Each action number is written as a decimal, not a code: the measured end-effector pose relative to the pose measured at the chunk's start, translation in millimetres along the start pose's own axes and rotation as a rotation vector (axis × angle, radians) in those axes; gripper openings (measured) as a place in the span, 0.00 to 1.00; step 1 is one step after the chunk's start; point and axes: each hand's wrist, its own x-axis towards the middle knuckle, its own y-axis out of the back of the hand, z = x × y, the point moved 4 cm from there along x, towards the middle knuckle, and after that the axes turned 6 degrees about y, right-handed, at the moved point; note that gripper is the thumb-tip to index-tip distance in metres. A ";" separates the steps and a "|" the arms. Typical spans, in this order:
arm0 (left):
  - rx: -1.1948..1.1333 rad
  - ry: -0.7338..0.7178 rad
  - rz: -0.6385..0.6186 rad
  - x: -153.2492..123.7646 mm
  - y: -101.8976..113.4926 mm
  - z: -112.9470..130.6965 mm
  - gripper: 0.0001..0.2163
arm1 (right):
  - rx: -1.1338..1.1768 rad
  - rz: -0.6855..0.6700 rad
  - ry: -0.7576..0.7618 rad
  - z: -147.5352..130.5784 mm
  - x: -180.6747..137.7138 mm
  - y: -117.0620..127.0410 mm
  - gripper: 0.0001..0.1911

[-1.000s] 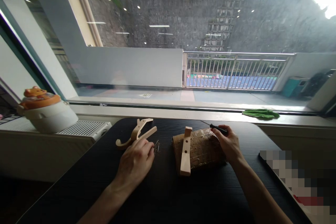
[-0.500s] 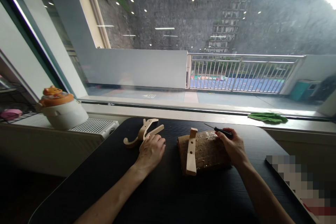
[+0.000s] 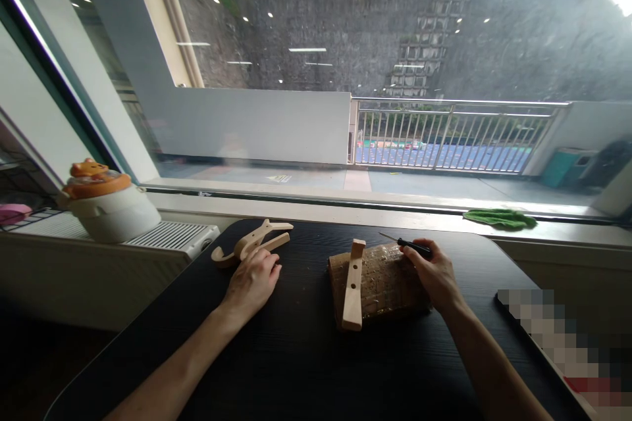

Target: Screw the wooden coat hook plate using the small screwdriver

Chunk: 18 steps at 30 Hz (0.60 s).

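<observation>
My left hand [image 3: 254, 278] rests low over the table at the left, its fingers curled against a pale wooden hook piece [image 3: 244, 247]. That piece has a curved end at the left and forked arms at the right; the hand hides its near side. My right hand [image 3: 437, 273] grips a screwdriver [image 3: 415, 248] by its black handle, the thin metal shaft pointing left above a brown, tape-wrapped block [image 3: 390, 286]. Across the left part of the block lies a separate wooden bar [image 3: 353, 289] with two dark holes and an upturned far end.
The dark table [image 3: 306, 368] stands against a window sill [image 3: 316, 207]. On a radiator [image 3: 172, 237] at the left is a white container [image 3: 116, 214] with an orange lid. A green cloth [image 3: 500, 218] lies on the sill. A blurred-out flat object [image 3: 548, 335] sits at the right edge.
My left hand has moved left across the table, and the wooden hook piece has shifted and turned with it. The right hand keeps the screwdriver over the block. The view has shifted slightly.
</observation>
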 end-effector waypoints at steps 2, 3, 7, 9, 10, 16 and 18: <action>-0.074 0.056 -0.006 7.0 11.5 -10.7 0.14 | -0.006 -0.010 -0.002 -3.4 -2.0 -2.2 0.22; -0.091 0.102 0.014 10.2 18.9 -17.0 0.14 | -0.011 -0.020 0.001 -4.8 -2.9 -3.4 0.22; -0.028 0.153 -0.046 14.9 40.5 -30.6 0.14 | -0.047 -0.030 0.017 -7.8 -4.6 -6.2 0.21; 0.025 0.106 -0.143 12.6 42.2 -29.2 0.13 | -0.073 -0.020 0.032 -8.5 -4.5 -6.6 0.20; 0.061 0.087 -0.176 11.5 41.2 -27.9 0.12 | -0.081 -0.017 0.040 -9.0 -4.4 -6.8 0.20; 0.278 0.171 -0.217 23.4 15.7 -29.7 0.12 | -0.094 -0.017 0.050 -9.7 -4.6 -7.1 0.19; 0.286 0.185 -0.217 31.2 6.1 -28.7 0.10 | -0.094 -0.020 0.047 -9.0 -4.4 -6.6 0.19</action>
